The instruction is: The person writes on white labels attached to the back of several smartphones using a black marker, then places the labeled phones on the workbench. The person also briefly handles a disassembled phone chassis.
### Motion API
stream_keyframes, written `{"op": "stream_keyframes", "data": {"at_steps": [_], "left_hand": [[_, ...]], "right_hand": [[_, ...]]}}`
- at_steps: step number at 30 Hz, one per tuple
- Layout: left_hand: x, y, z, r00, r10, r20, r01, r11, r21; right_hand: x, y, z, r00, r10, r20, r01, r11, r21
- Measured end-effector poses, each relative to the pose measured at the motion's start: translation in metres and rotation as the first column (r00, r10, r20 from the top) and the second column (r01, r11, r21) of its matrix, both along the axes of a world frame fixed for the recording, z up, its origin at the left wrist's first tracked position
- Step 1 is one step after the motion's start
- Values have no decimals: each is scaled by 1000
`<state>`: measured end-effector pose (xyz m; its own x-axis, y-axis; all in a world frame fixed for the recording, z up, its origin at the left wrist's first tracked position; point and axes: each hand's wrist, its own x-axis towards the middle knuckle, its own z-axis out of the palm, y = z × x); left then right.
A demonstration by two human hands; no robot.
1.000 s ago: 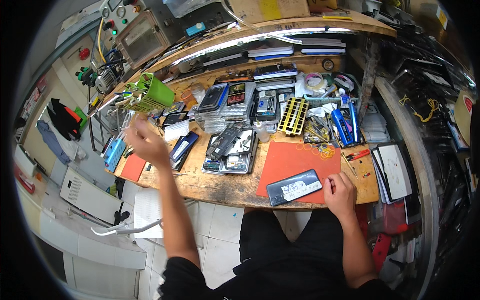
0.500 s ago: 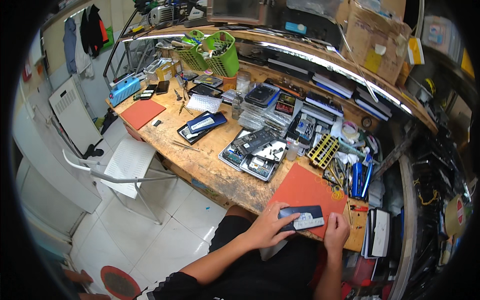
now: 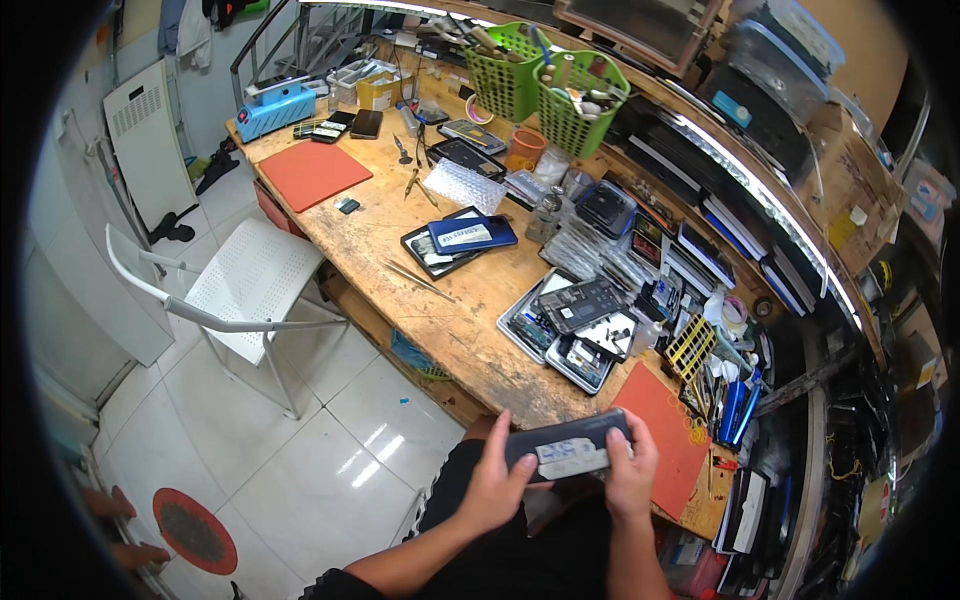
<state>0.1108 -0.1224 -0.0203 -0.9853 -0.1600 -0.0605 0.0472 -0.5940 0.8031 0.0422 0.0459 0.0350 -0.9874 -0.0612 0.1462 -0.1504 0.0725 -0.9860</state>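
Between both hands I hold a dark phone (image 3: 528,442) with a handwritten paper label stuck on the side turned to me. My left hand (image 3: 495,478) grips its left end, thumb on the label side. My right hand (image 3: 632,468) clasps the right end, thumb lying over the face. The phone is held up in front of the bench's near edge, above my lap. Just right of it lies a red-orange mat (image 3: 662,430), partly hidden by my right hand. Beyond are opened phones and circuit boards in trays (image 3: 578,362).
A wooden workbench (image 3: 480,330) carries a blue labelled phone (image 3: 472,234), tweezers (image 3: 420,280), another red-orange mat (image 3: 315,173) and a yellow rack (image 3: 692,346). Green baskets (image 3: 580,115) of tools hang at the back. A white chair (image 3: 245,285) stands at left.
My right hand, beside the phone before, now grips its right end. The phone is off the mat's edge and closer to me. The view has shifted, so the bench appears further right.
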Motion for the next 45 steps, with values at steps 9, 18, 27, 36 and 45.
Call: {"op": "stream_keyframes", "data": {"at_steps": [9,18,27,36,45], "left_hand": [[-91,-278,-1,788,593,-166,-595,802,40],[-306,-542,16,542,837,-71,-839,535,-98],[-421,-684,-29,517,853,-75,-855,512,-76],[-448,-676,-24,519,848,-109,-624,290,-725],[-452,-697,-47,593,791,-154,-695,406,-593]], "right_hand": [[-57,-125,-6,689,705,-168,-106,327,939],[-63,-156,-6,719,683,-128,26,158,987],[-64,-165,-4,777,625,-75,6,112,994],[-66,-166,-8,789,602,-122,57,127,990],[-66,-161,-1,790,602,-119,14,176,984]]}}
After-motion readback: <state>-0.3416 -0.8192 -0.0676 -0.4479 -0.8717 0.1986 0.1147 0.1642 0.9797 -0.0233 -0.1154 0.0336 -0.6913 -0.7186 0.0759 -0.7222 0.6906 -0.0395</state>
